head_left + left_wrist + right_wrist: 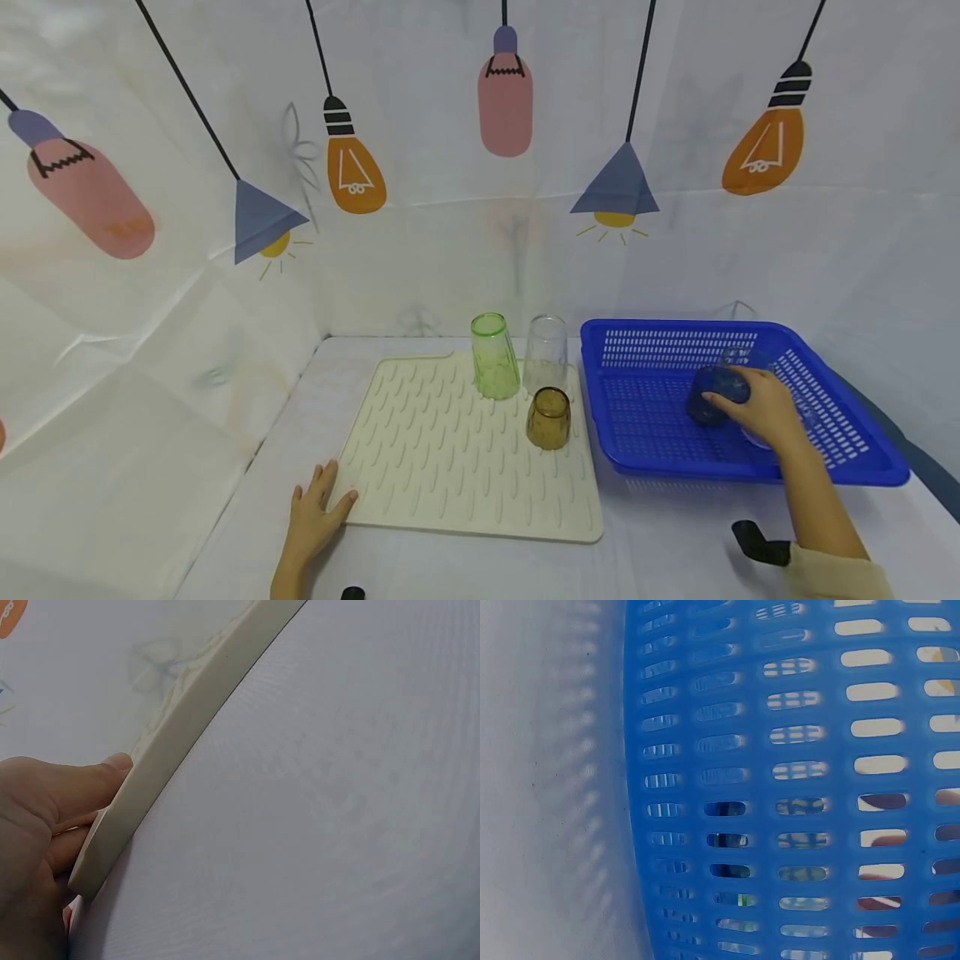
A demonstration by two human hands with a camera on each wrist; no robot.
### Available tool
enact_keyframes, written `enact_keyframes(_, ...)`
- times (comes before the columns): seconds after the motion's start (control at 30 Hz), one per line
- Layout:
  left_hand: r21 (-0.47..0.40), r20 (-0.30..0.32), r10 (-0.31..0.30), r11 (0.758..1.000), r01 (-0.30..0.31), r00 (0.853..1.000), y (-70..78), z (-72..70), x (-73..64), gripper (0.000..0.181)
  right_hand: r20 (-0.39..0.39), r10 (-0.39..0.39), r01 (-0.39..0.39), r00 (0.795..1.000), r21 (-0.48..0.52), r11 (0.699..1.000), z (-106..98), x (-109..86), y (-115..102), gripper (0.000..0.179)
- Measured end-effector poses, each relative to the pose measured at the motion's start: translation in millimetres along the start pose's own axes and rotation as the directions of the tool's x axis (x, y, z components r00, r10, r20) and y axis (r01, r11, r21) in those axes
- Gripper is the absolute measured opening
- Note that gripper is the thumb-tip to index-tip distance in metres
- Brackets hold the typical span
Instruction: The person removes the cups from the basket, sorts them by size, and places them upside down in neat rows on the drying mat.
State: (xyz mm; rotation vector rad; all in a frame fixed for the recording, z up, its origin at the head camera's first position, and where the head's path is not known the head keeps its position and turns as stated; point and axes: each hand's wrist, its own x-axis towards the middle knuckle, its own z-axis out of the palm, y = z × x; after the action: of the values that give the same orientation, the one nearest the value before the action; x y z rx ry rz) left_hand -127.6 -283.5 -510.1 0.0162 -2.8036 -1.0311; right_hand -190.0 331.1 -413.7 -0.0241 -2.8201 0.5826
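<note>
Inside the blue basket (637,408), dark glass (703,403) within the right grip (768,407), clamped on it

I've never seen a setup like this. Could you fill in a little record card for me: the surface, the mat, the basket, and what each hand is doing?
Surface: white-covered table
Mat: cream, ridged mat
On the mat: green glass, clear glass, small amber glass nearest the person
Basket: blue basket, right of the mat
In the basket: dark blue glass; other clear glassware, partly hidden
Left hand: touching the mat's near-left corner
Right hand: gripping the dark blue glass
</note>
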Motion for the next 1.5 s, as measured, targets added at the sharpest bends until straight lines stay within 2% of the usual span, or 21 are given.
enact_keyframes(0.17, -0.018, -0.017, 0.007, 1.0, -0.007, 1.0, -1.0, 1.0, -0.3, 0.066, 0.022, -0.019, 0.019, 1.0, 0.008, 1.0, -1.2, 4.6, 1.1, 0.076)
enact_keyframes(0.43, -0.029, -0.041, 0.035, 0.999, -0.037, 0.999, -6.1, 2.3, -1.4, 0.065, 0.009, -0.043, 0.043, 0.999, 0.005, 0.999, 3.3, 3.7, -3.7, 0.07)
enact_keyframes(0.57, -0.041, -0.057, 0.054, 0.998, -0.056, 0.997, -6.1, 1.5, -2.1, 0.065, 0.057, -0.052, 0.054, 0.997, -0.038, 0.998, 2.9, 2.7, -7.9, 0.072)
enact_keyframes(0.73, -0.04, -0.056, 0.048, 0.998, -0.05, 0.997, -5.9, 1.0, -2.0, 0.065, 0.125, -0.078, 0.089, 0.989, -0.084, 0.992, 2.4, 8.7, -12.3, 0.077)
enact_keyframes(0.97, -0.047, -0.045, 0.029, 0.998, -0.031, 0.999, -4.5, 0.9, -1.7, 0.065, 0.241, -0.114, 0.129, 0.964, -0.049, 0.99, -0.1, 25.0, -15.0, 0.077)
enact_keyframes(1.13, -0.047, -0.048, 0.043, 0.998, -0.045, 0.998, -4.4, 2.0, -2.0, 0.065, 0.281, -0.1, 0.116, 0.954, -0.041, 0.992, -1.3, 32.1, -19.8, 0.084)
enact_keyframes(1.27, -0.044, -0.062, 0.056, 0.997, -0.059, 0.996, -4.8, 2.6, -1.9, 0.064, 0.315, -0.094, 0.1, 0.944, -0.003, 0.995, 2.9, 29.9, -22.5, 0.09)
enact_keyframes(1.37, -0.034, -0.065, 0.063, 0.997, -0.065, 0.996, -4.8, 2.9, -1.5, 0.064, 0.357, -0.087, 0.083, 0.93, 0.028, 0.996, 5.0, 26.4, -20.8, 0.094)
enact_keyframes(1.5, -0.016, -0.06, 0.07, 0.997, -0.071, 0.996, -4.8, 2.8, -1.7, 0.064, 0.437, -0.047, 0.024, 0.898, 0.059, 0.998, 4.7, 22.0, -17.8, 0.103)
